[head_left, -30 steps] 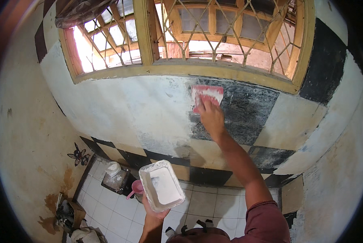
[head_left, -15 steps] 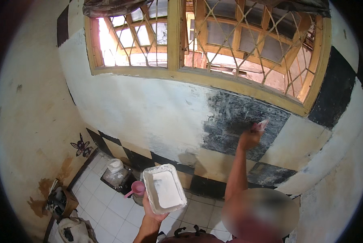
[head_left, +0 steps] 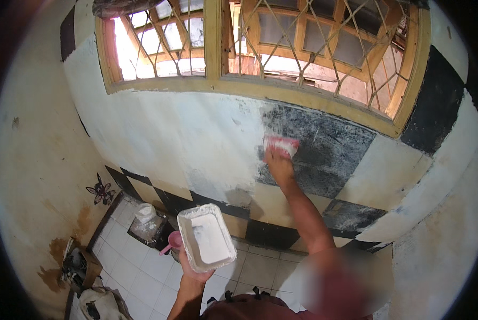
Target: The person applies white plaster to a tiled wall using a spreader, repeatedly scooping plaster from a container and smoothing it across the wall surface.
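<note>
My right hand (head_left: 279, 166) grips a flat red putty spreader (head_left: 282, 144) smeared with white. Its blade lies against the wall at the left part of a dark, thinly smeared square (head_left: 332, 146), beside a whitened stretch of wall (head_left: 196, 128). Low in front of me, my left hand (head_left: 194, 271) supports a white rectangular tub (head_left: 186, 242) from below and along its left side. White paste (head_left: 212, 240) lies in the tub, and its rim is crusted with the same stuff.
Above the wall area runs a yellow window frame (head_left: 249, 90) with metal grilles. Below left, a pink dipper (head_left: 174, 241) sits near a dark stand (head_left: 151, 232) with a whitish bag on it. A box of odds and ends (head_left: 82, 266) and a pale sack (head_left: 103, 304) lie by the left wall.
My right hand has swept the spreader leftward and slightly up across the dark square, from its right part to its left. The tub has shifted a little left and up in view.
</note>
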`<state>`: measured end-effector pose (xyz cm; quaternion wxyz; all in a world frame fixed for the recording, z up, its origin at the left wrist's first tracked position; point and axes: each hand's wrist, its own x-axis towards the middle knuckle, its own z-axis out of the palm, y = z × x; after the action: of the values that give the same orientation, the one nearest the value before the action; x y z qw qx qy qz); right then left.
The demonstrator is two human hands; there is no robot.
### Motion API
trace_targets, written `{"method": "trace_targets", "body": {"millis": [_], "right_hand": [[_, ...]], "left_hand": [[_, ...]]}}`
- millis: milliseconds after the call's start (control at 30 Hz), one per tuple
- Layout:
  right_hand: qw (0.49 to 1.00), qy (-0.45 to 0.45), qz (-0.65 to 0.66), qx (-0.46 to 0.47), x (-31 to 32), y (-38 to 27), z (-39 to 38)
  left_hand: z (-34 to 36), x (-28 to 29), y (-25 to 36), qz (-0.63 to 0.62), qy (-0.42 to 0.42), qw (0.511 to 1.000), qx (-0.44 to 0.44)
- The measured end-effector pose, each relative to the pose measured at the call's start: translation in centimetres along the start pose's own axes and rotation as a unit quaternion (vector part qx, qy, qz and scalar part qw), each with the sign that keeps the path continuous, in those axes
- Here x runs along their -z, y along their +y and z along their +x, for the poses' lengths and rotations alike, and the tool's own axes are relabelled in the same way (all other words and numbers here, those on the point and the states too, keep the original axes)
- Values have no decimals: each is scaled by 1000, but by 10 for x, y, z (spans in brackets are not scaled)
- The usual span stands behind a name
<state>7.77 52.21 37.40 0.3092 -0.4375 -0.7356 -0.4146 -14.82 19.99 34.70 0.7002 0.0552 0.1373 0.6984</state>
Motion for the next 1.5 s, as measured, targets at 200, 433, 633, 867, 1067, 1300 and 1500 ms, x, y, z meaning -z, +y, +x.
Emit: {"method": "trace_targets", "body": {"millis": [200, 433, 633, 867, 1067, 1300, 1500], "right_hand": [[992, 59, 76, 77, 10, -23, -54], [999, 16, 41, 4, 51, 19, 62], [992, -73, 59, 85, -33, -23, -93], [840, -45, 513, -174, 116, -10, 5], [554, -221, 745, -299, 207, -65, 13], [581, -384, 676, -242, 186, -100, -31], [579, -454, 635, -236, 179, -95, -30]], "left_hand": [[10, -5, -7, -3, -34, 999, 7], [12, -17, -12, -35, -90, 995, 23], [16, -15, -14, -27, -83, 996, 23], [25, 2, -22, -43, -58, 997, 22], [27, 14, -15, -36, -32, 999, 13], [28, 15, -20, -33, -37, 999, -3], [29, 22, -16, -39, -40, 998, 23]]}}
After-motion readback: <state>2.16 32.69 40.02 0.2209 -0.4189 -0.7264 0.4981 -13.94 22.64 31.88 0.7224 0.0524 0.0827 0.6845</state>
